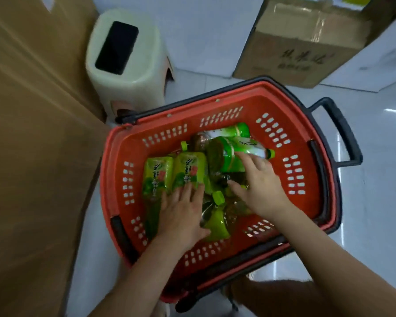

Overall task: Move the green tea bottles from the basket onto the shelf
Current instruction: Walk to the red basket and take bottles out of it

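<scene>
Left hand [183, 211] and right hand [261, 186], fingers spread, gripping nothing, are resting on green tea bottles [185, 170] in basket [249, 97], hiding lower bottles; labels blurred.

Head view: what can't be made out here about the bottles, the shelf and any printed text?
1. Shelf: nowhere in the head view, outside the frame.
2. Bottle count: the green tea bottles are piled in the basket; the left hand and right hand cover some.
3. Bottle label print: blurred and too small.
4. Cardboard box writing: blurred.
</scene>
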Motion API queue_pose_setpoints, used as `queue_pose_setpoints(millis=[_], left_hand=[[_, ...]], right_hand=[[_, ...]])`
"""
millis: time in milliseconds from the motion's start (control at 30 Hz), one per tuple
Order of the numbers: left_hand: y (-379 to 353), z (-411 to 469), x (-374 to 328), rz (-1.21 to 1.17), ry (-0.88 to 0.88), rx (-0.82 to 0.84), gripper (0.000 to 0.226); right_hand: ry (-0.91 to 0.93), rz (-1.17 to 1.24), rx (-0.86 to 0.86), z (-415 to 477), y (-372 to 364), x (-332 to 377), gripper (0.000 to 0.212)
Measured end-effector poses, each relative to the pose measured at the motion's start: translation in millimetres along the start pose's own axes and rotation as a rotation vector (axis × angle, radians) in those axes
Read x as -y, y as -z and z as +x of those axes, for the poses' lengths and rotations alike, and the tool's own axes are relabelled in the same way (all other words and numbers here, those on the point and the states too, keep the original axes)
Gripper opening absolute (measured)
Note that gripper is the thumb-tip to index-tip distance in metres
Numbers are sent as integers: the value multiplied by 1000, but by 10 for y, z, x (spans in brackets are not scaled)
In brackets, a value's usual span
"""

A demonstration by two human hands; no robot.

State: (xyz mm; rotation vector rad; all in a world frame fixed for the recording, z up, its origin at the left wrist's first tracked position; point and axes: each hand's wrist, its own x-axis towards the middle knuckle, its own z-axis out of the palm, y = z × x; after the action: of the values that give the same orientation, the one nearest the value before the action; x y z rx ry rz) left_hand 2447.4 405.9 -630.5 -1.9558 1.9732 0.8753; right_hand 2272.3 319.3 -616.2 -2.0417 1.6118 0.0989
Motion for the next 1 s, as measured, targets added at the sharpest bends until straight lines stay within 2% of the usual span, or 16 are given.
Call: queue_pose_setpoints(millis=[133,200,333,434,534,600,734,834,900,1000], left_hand=[[-174,205,87,1,-62,10,104],[-147,259,157,-19,-93,15,102],[-23,406,336,-60,-36,6,104],[-44,417,350,-59,25,26,106],[-135,297,264,-34,74,17,109],[-132,173,234,-81,82,-77,105],[40,-263,200,-306,115,-381,100],[282,-750,186,-441,70,-613,97],[455,-1153,213,-459,73,-761,97],[569,-1857,307,-471,99,-982,104]], right_hand=[[31,-365,93,536,-250,-213,103],[64,-515,56,691,-412,-217,114],[190,-561,-70,821,-510,-248,111],[202,-529,-109,815,-406,-233,107],[168,-325,-184,684,-162,-103,104],[180,-146,-250,522,62,20,100],[209,134,-359,99,482,321,84],[205,384,-433,-210,586,553,80],[199,573,-434,-378,569,731,76],[225,830,-369,-637,508,1100,59]])
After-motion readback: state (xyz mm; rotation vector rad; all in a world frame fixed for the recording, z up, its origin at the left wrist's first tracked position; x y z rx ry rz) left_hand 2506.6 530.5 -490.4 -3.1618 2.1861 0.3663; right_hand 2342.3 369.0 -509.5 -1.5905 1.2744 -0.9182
